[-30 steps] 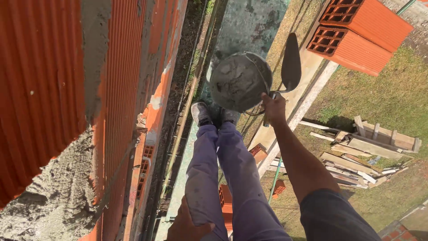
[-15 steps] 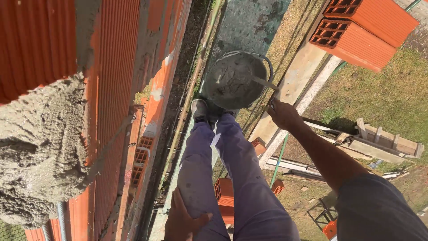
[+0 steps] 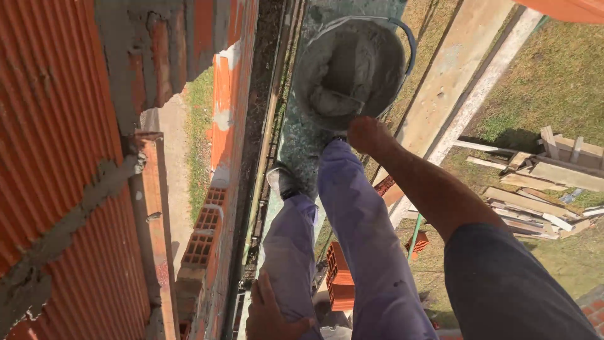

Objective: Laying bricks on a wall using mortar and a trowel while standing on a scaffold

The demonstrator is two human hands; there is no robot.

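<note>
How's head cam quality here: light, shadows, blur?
Head view: hard sunlight, grass washed bright at right; the brick wall near the lens is soft and bowed by the wide lens; the mortar bucket is sharp; the right hand slightly smeared; a dark shadow lies by the wood pile.

The bucket point(image 3: 350, 69) is round and grey, made of metal or plastic, with dried mortar stuck on its rim and inner wall. It stands upright on the grey scaffold plank point(image 3: 302, 141), just in front of the person's feet. Inside there is wet grey mortar point(image 3: 333, 94), lying mostly on the near side, and the far wall looks scraped. A thin curved handle hangs down along the far right side of the rim. The near right part of the rim is hidden, so what lies there cannot be seen.
</note>
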